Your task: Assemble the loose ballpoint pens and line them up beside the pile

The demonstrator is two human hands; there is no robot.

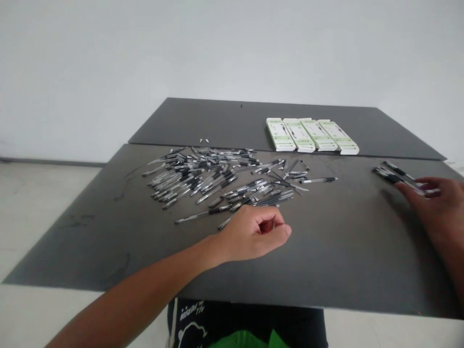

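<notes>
Loose pens (181,184) are lying heaped. Left hand (250,233) is curling beside them, contents unclear; brushing could be scattering them. Right hand (440,203) is gripping several pens (389,177) over table (326,270); uneven pinching could be dropping one.

Blk cloth (221,316): "ALL", prob. "PERSON", upside-dn | wht/grn cartons (299,135): print too sm. to read

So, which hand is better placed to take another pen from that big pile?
Probably the left hand: it is right beside the pen pile, though whether it holds something is unclear. The right hand is well away from the pile, already holding a few pens.
</notes>
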